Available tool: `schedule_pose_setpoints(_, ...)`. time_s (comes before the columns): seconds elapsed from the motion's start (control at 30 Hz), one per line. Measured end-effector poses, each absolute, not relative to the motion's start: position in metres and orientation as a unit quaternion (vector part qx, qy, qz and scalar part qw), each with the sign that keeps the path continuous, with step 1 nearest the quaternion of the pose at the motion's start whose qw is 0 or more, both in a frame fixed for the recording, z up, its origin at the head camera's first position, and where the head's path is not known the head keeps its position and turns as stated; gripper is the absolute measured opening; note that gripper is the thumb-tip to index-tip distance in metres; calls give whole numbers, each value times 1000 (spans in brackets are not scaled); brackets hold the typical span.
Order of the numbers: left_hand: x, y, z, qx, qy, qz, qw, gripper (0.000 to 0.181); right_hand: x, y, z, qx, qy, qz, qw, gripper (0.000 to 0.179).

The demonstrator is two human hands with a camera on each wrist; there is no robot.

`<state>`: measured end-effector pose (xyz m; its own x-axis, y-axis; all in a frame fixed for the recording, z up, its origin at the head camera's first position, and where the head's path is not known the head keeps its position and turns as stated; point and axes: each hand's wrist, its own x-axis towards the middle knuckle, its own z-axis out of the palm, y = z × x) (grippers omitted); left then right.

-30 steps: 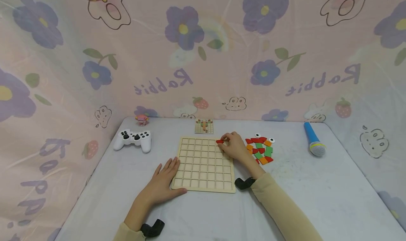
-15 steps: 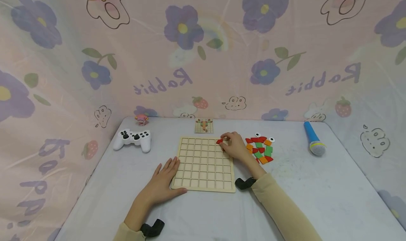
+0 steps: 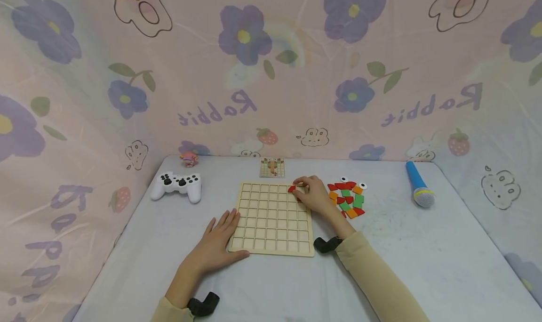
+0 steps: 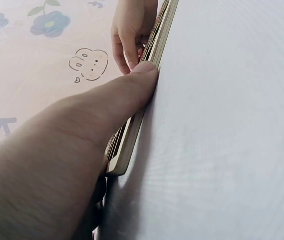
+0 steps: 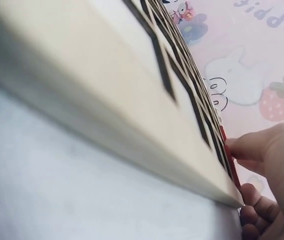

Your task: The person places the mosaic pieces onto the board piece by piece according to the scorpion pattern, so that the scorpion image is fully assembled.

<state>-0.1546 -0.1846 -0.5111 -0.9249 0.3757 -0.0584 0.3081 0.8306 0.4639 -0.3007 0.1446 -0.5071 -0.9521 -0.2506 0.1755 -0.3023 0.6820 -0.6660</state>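
Note:
A wooden grid board lies on the table in the head view. My left hand rests flat at its left edge, fingers straight and spread, thumb along the near corner. In the left wrist view the left thumb lies against the board's side. At the far right of the grid, my right hand has thumb and index finger on a small red mosaic piece in the top row. The right wrist view shows the right thumb against the red edge of the piece; the other fingers curl by the board's corner.
Right of the board lies a loose pile of red, green and orange pieces with two eye discs. A pattern card stands behind the board. A white game controller, a pink figurine and a blue toy microphone lie around.
The red piece has gone from tilted between the right fingertips to lying flatter at the top-row cell. The right hand has shifted slightly; the left hand stays where it was.

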Motion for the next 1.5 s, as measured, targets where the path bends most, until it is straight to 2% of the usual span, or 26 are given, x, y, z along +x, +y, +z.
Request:
schedule_pose_setpoints(0.27, -154, -183, -512, 183, 952, 231, 80, 115, -298, 146, -505, 139, -920, 365, 22, 25)
schedule_pose_setpoints(0.83, -156, -188, -509, 180, 955, 230, 54, 114, -308, 141, -497, 146, -922, 358, 4, 28)
schedule_pose_setpoints(1.23, -157, -186, -509, 186, 953, 234, 51, 113, -309, 145, -496, 144, -924, 355, 10, 26)
schedule_pose_setpoints(1.5, -155, -187, -511, 187, 952, 236, 53, 113, -297, 156, -472, 125, -920, 371, -8, 38)
